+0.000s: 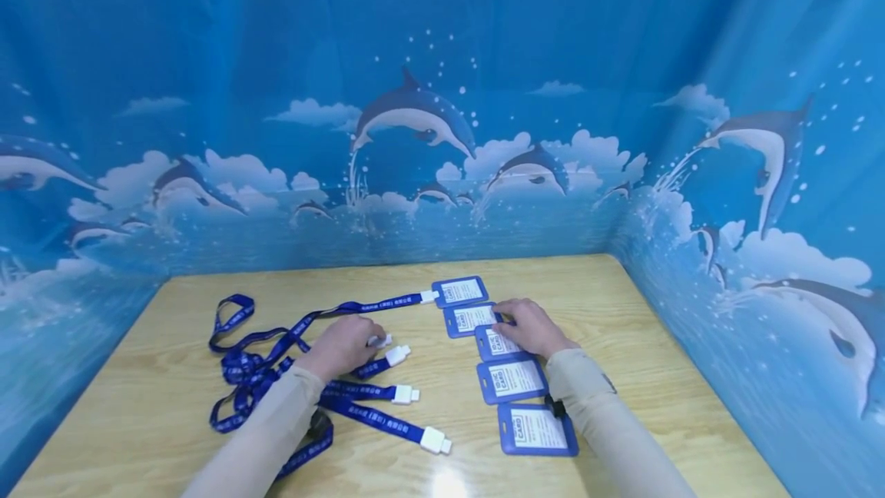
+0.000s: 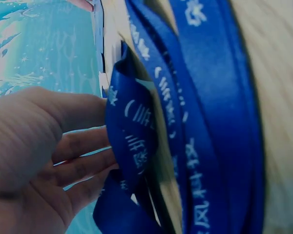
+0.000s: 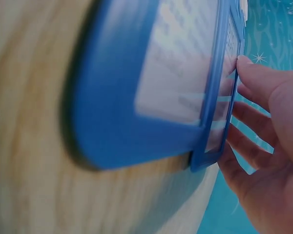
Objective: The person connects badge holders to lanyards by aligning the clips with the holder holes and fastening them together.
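My left hand (image 1: 349, 344) is over the table with a blue lanyard (image 2: 132, 122) at its fingers; a white clip (image 1: 380, 341) shows by the fingertips. The thumb is in front of the strap in the left wrist view, and the fingertips are partly hidden by it. On the right, my right hand (image 1: 531, 327) grips the right end of a blue card holder (image 1: 472, 319), second from the far end of a column. Its thumb lies over the third card holder (image 1: 499, 342). In the right wrist view, thumb and fingers (image 3: 254, 146) reach down to the holder's edge.
The farthest card holder (image 1: 459, 291) is joined to a lanyard (image 1: 380, 303). Two nearer holders (image 1: 512, 379) (image 1: 538, 430) lie below the right hand. Several blue lanyards (image 1: 242, 375) are heaped at left, their white clips (image 1: 434, 440) pointing right. A dolphin-printed curtain (image 1: 415, 221) stands behind the wooden table (image 1: 650, 375).
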The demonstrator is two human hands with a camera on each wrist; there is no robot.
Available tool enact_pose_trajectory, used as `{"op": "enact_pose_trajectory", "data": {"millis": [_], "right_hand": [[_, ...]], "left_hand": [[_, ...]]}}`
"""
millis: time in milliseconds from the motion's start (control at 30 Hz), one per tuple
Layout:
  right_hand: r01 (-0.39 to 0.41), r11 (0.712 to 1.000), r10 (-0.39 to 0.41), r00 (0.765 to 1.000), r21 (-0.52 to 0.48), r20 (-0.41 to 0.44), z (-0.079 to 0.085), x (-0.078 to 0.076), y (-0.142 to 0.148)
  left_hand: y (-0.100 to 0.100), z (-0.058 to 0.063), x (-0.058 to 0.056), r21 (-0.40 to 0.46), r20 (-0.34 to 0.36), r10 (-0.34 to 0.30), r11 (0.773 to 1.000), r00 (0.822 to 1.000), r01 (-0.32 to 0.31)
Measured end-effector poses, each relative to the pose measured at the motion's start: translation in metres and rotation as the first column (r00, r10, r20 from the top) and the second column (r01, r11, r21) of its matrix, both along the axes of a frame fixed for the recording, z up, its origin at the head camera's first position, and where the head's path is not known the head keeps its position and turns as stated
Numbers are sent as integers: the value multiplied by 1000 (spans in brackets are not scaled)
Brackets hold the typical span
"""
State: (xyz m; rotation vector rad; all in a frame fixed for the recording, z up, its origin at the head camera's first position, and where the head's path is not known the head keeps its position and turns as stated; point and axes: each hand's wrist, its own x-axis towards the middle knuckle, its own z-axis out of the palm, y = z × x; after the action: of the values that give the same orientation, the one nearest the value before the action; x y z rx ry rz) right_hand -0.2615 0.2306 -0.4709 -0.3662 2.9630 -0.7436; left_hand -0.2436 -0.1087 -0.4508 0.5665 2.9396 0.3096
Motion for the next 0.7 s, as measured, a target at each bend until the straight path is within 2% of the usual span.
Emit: {"op": "enact_pose_trajectory", "data": {"millis": [300, 700], "right_hand": [[16, 1000, -16, 1000, 19, 7, 1, 2, -1], [-10, 1000, 10, 1000, 7, -20, -1, 0, 1]], "left_hand": [[1, -5, 1, -10, -44, 17, 1000, 999, -17], [2, -4, 1, -38, -58, -5, 999, 998, 3]]}}
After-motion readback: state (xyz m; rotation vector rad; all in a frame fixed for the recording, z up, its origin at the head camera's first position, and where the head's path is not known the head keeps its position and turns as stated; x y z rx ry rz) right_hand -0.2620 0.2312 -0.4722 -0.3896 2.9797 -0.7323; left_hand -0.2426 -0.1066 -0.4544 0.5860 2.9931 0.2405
